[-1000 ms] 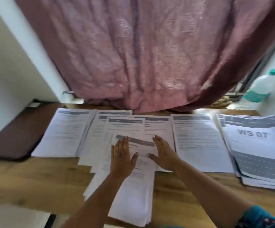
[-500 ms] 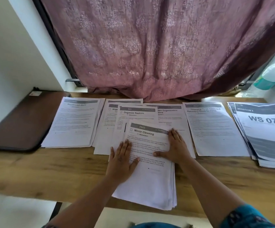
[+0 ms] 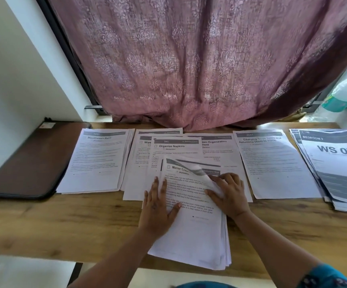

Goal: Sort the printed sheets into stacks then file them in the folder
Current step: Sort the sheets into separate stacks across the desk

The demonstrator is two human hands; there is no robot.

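Observation:
A thick stack of printed sheets (image 3: 197,231) headed "Mirror Cleaning" lies in front of me on the wooden table (image 3: 64,223). My left hand (image 3: 158,208) rests flat on the stack's left edge, fingers spread. My right hand (image 3: 228,194) pinches the top sheet (image 3: 191,167) at its right side and curls its upper corner over toward the left. Behind lie sorted stacks: "Mouthwash Refill" (image 3: 97,161), "Organize Napkins" (image 3: 174,148), a kitchen organization stack (image 3: 218,150), a "Charging" stack (image 3: 272,163) and "WS 07" (image 3: 339,163). A brown folder (image 3: 27,161) lies shut at far left.
A mauve curtain (image 3: 189,69) hangs down to the table's back edge. A plastic bottle (image 3: 345,92) with a green cap stands at the back right. A white wall (image 3: 12,80) borders the left. Bare wood shows along the near edge at left and right.
The top sheet lay flat under both hands; now my right hand has lifted and curled its upper right corner. The view has steadied closer to the table.

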